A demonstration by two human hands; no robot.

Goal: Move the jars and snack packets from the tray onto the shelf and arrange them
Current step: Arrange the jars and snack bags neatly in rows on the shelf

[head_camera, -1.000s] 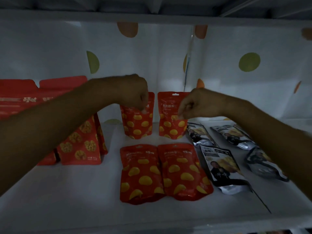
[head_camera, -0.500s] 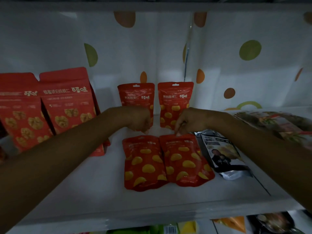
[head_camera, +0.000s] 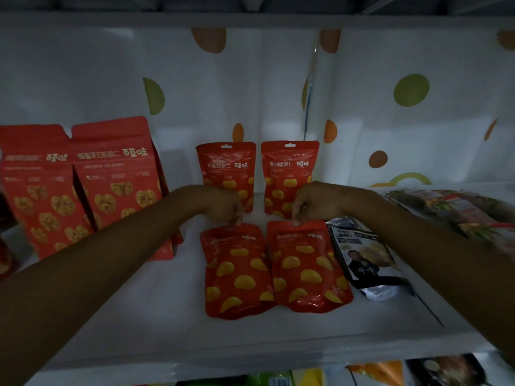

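On the white shelf (head_camera: 139, 316), just below the centre of the view, two red pouches printed with yellow kernels lie flat side by side, edges touching. The left hand (head_camera: 225, 207) has its fingers curled and pinches the top edge of the left flat pouch (head_camera: 237, 274); the right hand (head_camera: 312, 204) is likewise curled, pinching the top edge of the right flat pouch (head_camera: 306, 268). Both pouches show the white brand mark 百草味 near the top, the smaller line beside it too creased to read. Towards 12 o'clock from the hands, the left upright pouch (head_camera: 226, 168) and right upright pouch (head_camera: 289, 168) stand a little apart against the spotted liner (head_camera: 390, 121), each with a hang hole and the words 熟制板栗仁 百草味. At 9 o'clock stand two larger red bags with walnut pictures, the outer walnut bag (head_camera: 36, 190) and the inner walnut bag (head_camera: 117, 185), both marked 百草味; the longer line on the inner one is blurred. At 3 o'clock from the flat pouches, just beside the right one, lies a black-and-silver packet (head_camera: 362, 260) bearing a figure in dark clothes, its text illegible. Further out at 2 o'clock a multicoloured packet (head_camera: 451, 210) lies flat, its print unreadable
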